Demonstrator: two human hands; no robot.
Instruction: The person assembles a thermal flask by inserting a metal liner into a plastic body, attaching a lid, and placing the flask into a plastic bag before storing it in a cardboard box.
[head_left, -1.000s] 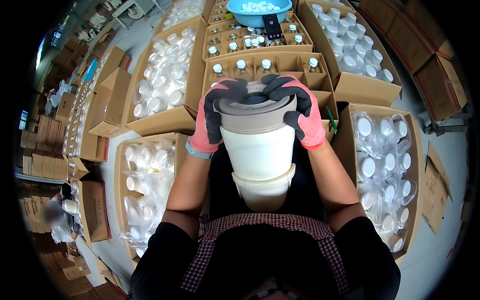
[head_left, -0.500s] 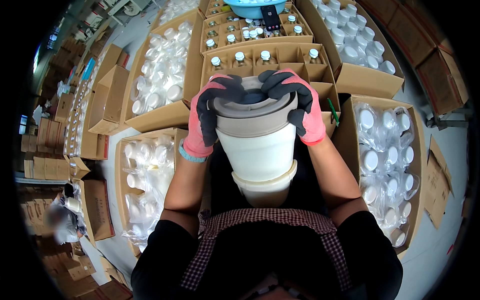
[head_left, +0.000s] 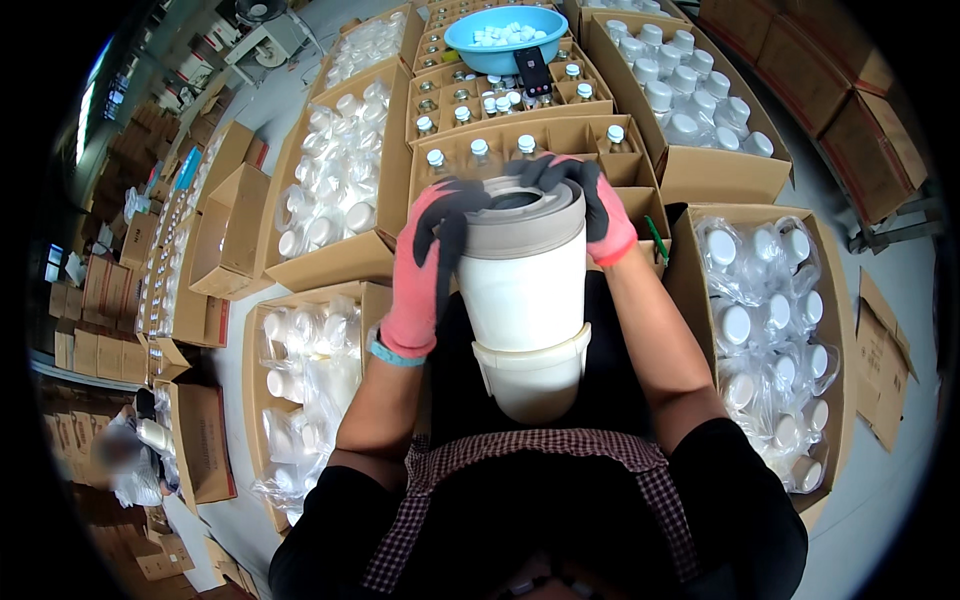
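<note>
A tall white tapered plastic bucket [head_left: 522, 300] stands upright before my chest, its lower part stepped out at a wider white collar [head_left: 532, 365]. A grey round lid [head_left: 530, 235] with a dark opening in its middle tops it. My left hand [head_left: 425, 265], in a pink glove with dark grey fingers, grips the lid's left edge, fingers over the top and thumb down the side. On the far right edge, my right hand [head_left: 603, 215], gloved alike, curls its fingers over the rim. Some fingertips are blurred.
Divided cartons of glass bottles with white caps [head_left: 479, 147] lie ahead. Behind them are a blue basin [head_left: 505, 55] of white caps and a black phone [head_left: 533, 70]. Cartons of bagged white-lidded containers [head_left: 735, 325] flank me. Another person [head_left: 135, 455] is at far left.
The lid and bucket top have shifted slightly right and tilted toward upright. My left hand has slid to the lid's near-left edge; my right fingers have moved farther over the back rim.
</note>
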